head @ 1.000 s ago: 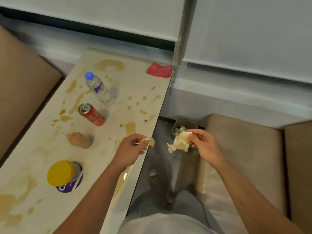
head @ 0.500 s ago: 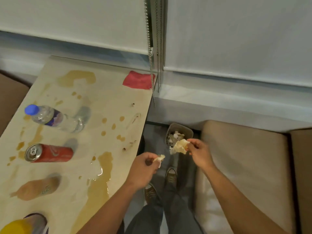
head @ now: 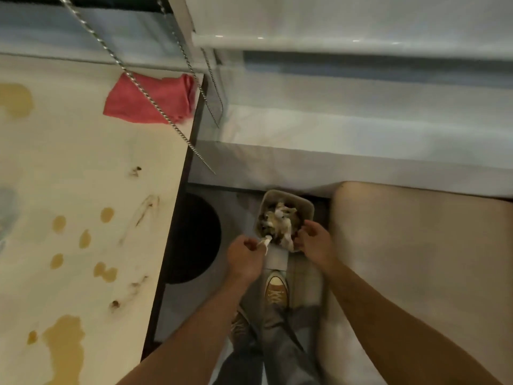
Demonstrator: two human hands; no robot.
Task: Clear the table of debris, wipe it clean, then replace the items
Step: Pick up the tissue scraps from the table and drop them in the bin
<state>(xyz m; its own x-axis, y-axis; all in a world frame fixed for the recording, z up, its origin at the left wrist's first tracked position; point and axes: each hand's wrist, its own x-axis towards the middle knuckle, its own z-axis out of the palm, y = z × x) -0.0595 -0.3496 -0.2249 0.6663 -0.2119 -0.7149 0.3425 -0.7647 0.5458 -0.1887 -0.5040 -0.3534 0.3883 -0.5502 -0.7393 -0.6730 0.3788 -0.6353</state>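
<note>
From the head view I have both hands down at the small grey rectangular waste bin (head: 306, 204) on the floor, between the table edge and the beige cushioned seat (head: 416, 259). My left hand (head: 244, 259) pinches a small crumpled scrap of stained white tissue (head: 266, 243) between thumb and fingers, the scrap sticking out toward the bin's near rim, just beside it and not yet over the opening. My right hand (head: 315, 241) hangs over the bin's near right corner with its fingers curled downward; I cannot tell whether anything is left in them, as the wads of tissue beneath look to lie in the bin.

I judge the scrap feather-light, soft and possibly damp, so it may cling to the fingertips; a light pinch at its bunched end is enough, and a flick may be needed to shed it.

On the pale wooden table (head: 83, 168) brown spill patches (head: 66, 348) and dark crumbs (head: 136, 170) remain, and a folded pink cloth (head: 151, 100) lies at the far corner, well apart from both hands, behind the dangling metal bead chain (head: 155, 104).
</note>
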